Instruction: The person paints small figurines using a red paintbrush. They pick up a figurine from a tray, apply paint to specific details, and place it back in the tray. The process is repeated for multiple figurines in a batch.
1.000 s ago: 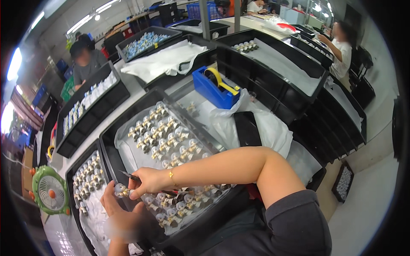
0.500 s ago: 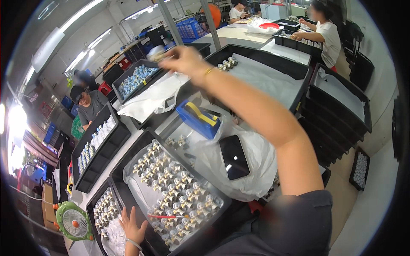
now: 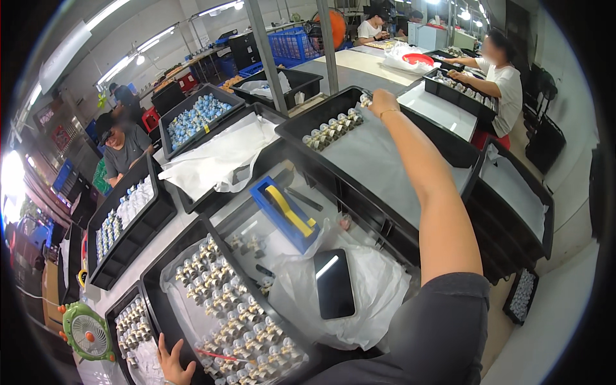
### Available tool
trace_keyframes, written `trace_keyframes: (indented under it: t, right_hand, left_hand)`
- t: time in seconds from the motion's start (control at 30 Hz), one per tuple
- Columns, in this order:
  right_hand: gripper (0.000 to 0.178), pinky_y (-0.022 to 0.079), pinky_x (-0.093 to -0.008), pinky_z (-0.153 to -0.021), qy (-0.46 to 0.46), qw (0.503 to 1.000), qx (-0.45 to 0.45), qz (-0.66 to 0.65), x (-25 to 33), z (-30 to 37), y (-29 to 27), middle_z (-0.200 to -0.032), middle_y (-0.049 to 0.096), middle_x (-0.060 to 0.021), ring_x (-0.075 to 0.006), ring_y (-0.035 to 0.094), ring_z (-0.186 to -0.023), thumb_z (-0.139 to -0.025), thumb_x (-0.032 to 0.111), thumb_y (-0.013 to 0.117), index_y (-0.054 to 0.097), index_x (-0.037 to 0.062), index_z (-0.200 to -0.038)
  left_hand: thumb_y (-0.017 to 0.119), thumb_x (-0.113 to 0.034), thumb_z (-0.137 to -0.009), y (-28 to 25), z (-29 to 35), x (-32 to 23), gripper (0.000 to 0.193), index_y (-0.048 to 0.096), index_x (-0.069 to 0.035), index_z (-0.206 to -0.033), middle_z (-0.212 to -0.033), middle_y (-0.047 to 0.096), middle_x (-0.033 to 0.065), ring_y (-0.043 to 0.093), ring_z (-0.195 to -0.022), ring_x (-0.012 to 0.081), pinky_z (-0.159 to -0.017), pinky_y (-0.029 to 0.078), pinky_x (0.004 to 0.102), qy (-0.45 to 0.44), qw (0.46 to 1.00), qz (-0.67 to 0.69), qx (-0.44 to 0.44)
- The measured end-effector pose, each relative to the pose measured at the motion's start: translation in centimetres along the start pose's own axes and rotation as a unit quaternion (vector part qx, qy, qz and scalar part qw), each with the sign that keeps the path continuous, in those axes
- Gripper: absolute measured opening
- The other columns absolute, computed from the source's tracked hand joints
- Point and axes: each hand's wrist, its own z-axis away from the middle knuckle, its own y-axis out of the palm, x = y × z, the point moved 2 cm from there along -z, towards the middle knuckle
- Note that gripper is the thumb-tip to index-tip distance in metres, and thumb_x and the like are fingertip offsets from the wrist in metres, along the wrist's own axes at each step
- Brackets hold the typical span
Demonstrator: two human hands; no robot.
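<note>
My right hand (image 3: 383, 101) reaches into the far end of a black tray (image 3: 378, 200) lined with grey sheet. Its fingers are closed on a small bulb (image 3: 366, 99), mostly hidden by them. Beside it, a row of similar bulbs (image 3: 332, 130) with clear domes and metal bases stands along the tray's far left side. Near the lower edge, my left hand (image 3: 174, 364) has its fingers spread and holds nothing. It lies at the rims between a tray of many bulbs (image 3: 240, 314) and a smaller group (image 3: 133, 324). A red, thin tool (image 3: 221, 355) rests on the nearer bulbs.
A blue tape dispenser (image 3: 285, 215) and a black phone (image 3: 334, 284) lie mid-table, the phone on crumpled white sheeting. Left stand a green fan (image 3: 88, 335) and a tray of blue-white parts (image 3: 200, 119). Stacked trays (image 3: 513, 199) rise at right. Co-workers sit farther off.
My right hand has moved right and down, from above the white sheeting into the lined tray, carrying the bulb. My left hand stays spread by the tray rims. The view has shifted.
</note>
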Motion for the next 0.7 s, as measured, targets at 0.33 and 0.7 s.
trace_keyframes:
  t: [0.33, 0.7]
  right_hand:
    - [0.019, 0.048, -0.0388, -0.077, -0.005, 0.999, 0.026, -0.027, 1.0, -0.2, 1.8, -0.093, 0.061, -0.0180, -0.0327, 0.058, -0.091, -0.074, 0.015, 0.060, 0.063, 0.0046, -0.089]
    - [0.021, 0.046, -0.0400, -0.080, 0.074, 0.986, 0.079, -0.125, 1.4, 0.0, 3.1, -0.097, 0.059, -0.0223, -0.0344, 0.057, -0.094, -0.076, 0.016, 0.057, 0.061, 0.0007, -0.090]
  left_hand:
    - [0.058, -0.033, -0.053, -0.4, -0.3, -0.8, 0.058, 0.055, -0.007, -0.105, -0.139, 0.017, 0.0213, 0.022, -0.124, 0.0405, -0.100, 0.021, 0.0451, -0.016, 1.000, 0.001, 0.016]
    - [0.055, -0.027, -0.052, 0.2, -0.6, -0.4, 0.051, 0.057, -0.007, -0.099, -0.138, 0.018, 0.0221, 0.023, -0.124, 0.0394, -0.100, 0.021, 0.0436, -0.006, 1.000, 0.000, 0.001]
